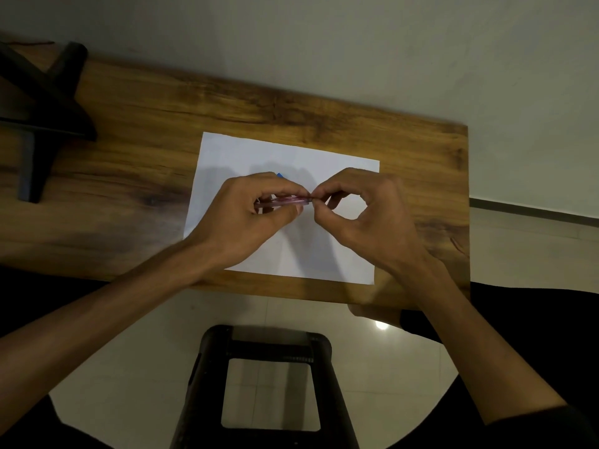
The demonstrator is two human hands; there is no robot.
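The left hand (249, 215) curls its fingers round a clear pinkish pen (285, 201), while the right hand (359, 209) pinches the pen's tip end. Both hover just above a white sheet of paper (291, 150) lying on the wooden worktop (129, 163).

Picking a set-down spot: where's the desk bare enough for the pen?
Bare wood lies between the black stand and the left edge of the paper, along the far strip between paper and wall, and right of the paper up to the table edge. Crowded: mid-paper, where left hand and right hand hold the pen.
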